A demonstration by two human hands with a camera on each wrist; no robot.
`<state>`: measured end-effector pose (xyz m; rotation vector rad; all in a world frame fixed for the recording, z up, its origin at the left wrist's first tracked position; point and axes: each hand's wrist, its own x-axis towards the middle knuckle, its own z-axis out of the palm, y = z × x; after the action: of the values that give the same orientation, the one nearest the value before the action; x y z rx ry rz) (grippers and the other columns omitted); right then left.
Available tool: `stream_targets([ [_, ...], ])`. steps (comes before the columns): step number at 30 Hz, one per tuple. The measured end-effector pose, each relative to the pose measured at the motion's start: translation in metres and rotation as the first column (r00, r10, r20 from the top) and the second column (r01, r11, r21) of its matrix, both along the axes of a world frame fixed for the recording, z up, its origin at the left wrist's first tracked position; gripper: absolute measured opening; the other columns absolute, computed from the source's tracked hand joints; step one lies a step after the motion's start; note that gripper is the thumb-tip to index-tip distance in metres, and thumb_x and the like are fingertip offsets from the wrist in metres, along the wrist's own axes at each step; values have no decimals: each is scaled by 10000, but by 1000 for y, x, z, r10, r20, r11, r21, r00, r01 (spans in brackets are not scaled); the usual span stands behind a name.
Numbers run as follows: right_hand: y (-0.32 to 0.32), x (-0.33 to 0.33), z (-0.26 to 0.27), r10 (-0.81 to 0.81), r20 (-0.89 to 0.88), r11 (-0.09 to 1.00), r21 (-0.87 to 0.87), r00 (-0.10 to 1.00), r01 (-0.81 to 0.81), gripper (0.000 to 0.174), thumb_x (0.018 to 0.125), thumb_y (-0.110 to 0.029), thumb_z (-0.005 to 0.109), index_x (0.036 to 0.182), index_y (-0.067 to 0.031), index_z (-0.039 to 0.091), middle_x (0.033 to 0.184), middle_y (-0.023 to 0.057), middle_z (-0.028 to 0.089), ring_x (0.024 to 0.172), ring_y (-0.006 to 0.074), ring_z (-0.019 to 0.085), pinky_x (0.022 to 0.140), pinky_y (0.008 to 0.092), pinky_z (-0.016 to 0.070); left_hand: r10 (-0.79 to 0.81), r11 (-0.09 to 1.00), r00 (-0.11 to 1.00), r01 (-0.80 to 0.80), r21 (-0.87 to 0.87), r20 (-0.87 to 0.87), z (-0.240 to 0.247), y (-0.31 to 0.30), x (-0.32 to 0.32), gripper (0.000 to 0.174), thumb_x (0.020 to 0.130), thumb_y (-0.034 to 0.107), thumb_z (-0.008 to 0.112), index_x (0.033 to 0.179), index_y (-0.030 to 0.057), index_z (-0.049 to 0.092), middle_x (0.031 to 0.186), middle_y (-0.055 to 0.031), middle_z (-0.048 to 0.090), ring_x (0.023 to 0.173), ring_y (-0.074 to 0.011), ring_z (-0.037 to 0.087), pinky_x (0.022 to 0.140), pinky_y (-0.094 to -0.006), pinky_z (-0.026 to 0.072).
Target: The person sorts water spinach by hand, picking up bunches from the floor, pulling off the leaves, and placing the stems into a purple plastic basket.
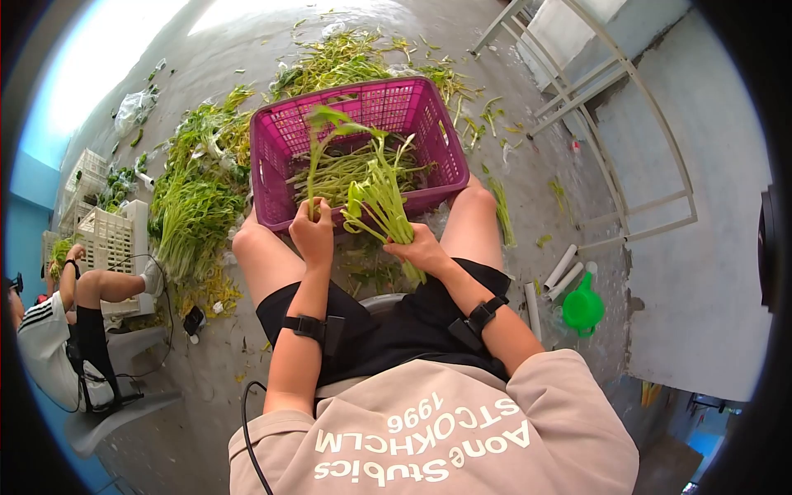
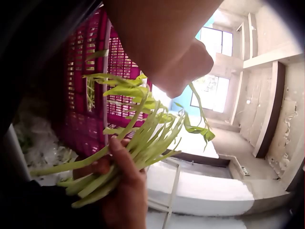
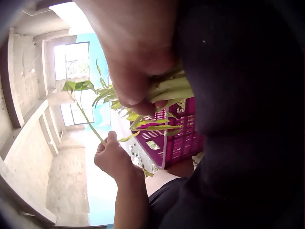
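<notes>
In the head view my right hand (image 1: 419,247) grips a bunch of green stems (image 1: 384,194), leafy ends up, above the near rim of a purple basket (image 1: 272,216). To its left, my left hand (image 1: 312,235) pinches a single leafy stem (image 1: 315,165) that stands upright over the basket's left part. More stems (image 1: 351,175) lie inside the basket. In the left wrist view the right hand's fingers wrap the bunch (image 2: 143,148). The right wrist view shows the left hand (image 3: 114,157) pinching the thin stem (image 3: 86,116), apart from the bunch.
Piles of greens (image 1: 194,206) lie on the floor left of and behind the basket. At the right are a metal frame (image 1: 615,148), white pipes (image 1: 561,268) and a green plastic container (image 1: 583,307). Another person (image 1: 62,330) sits at the far left by white crates (image 1: 107,239).
</notes>
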<state>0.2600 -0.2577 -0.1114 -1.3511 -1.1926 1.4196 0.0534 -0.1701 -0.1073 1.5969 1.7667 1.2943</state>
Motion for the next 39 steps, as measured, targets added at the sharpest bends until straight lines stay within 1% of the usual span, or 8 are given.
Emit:
stream_targets([
  [6, 3, 2, 6, -169, -71, 984, -65, 983, 164, 165, 813, -55, 768, 908, 0, 645, 741, 24, 630, 602, 105, 579, 543, 272, 469, -110, 975, 907, 177, -132, 407, -17, -2, 9, 221, 913, 179, 696, 1015, -17, 704, 696, -38, 665, 607, -73, 581, 556, -241, 429],
  [17, 3, 6, 1, -236, -163, 971, -80, 958, 226, 151, 821, -26, 755, 925, 2, 649, 761, 48, 634, 603, 126, 585, 563, 280, 473, -201, 861, 742, 445, -245, 639, -20, -11, 20, 188, 924, 200, 692, 952, 15, 684, 645, 57, 500, 512, -21, 405, 472, -211, 275],
  [21, 3, 4, 1, -220, -169, 975, -72, 961, 210, 156, 825, -35, 756, 945, 1, 663, 782, 46, 644, 616, 123, 589, 567, 276, 471, -93, 597, 551, 697, -397, 829, -11, -33, 36, 182, 901, 202, 724, 989, 46, 688, 660, 67, 520, 465, -9, 365, 423, -210, 235],
  [27, 3, 3, 1, -156, -192, 988, -40, 969, 151, 197, 828, -76, 775, 985, -5, 677, 810, 33, 653, 635, 111, 581, 582, 268, 469, -95, 595, 442, 744, -305, 892, -17, -33, 41, 165, 939, 205, 686, 999, 54, 655, 679, 47, 513, 433, -18, 333, 407, -214, 231],
  [29, 2, 2, 7, -135, -154, 990, -68, 979, 126, 202, 829, -83, 777, 987, -6, 679, 833, 34, 663, 672, 111, 597, 617, 271, 482, -25, 667, 200, 733, -132, 980, -15, -28, 32, 151, 949, 185, 673, 1008, 49, 646, 682, 35, 529, 419, -24, 322, 405, -218, 233],
  [33, 5, -3, -2, -98, -144, 995, -25, 985, 95, 209, 819, -67, 781, 992, -5, 681, 834, 4, 664, 706, 83, 594, 628, 264, 475, -6, 671, 25, 741, -15, 1000, -16, -22, 20, 150, 1004, 201, 590, 1064, 71, 637, 726, 19, 570, 404, -34, 308, 403, -214, 243],
  [36, 4, -2, -4, 9, -51, 1000, 16, 999, -8, 266, 824, -88, 786, 1053, 4, 686, 946, 34, 706, 868, 100, 631, 803, 278, 498, -47, 651, 6, 758, 26, 999, -17, -21, 20, 172, 1008, 220, 586, 1086, 74, 632, 733, 17, 575, 406, -37, 309, 406, -211, 243],
  [39, 3, -2, -7, -9, -23, 998, 68, 1000, 11, 277, 813, -62, 789, 1057, 12, 680, 902, 14, 691, 817, 83, 605, 744, 280, 496, -63, 659, 35, 752, 16, 997, -14, -21, 24, 216, 1011, 256, 580, 1127, 77, 615, 741, 8, 574, 409, -41, 309, 409, -213, 248],
])
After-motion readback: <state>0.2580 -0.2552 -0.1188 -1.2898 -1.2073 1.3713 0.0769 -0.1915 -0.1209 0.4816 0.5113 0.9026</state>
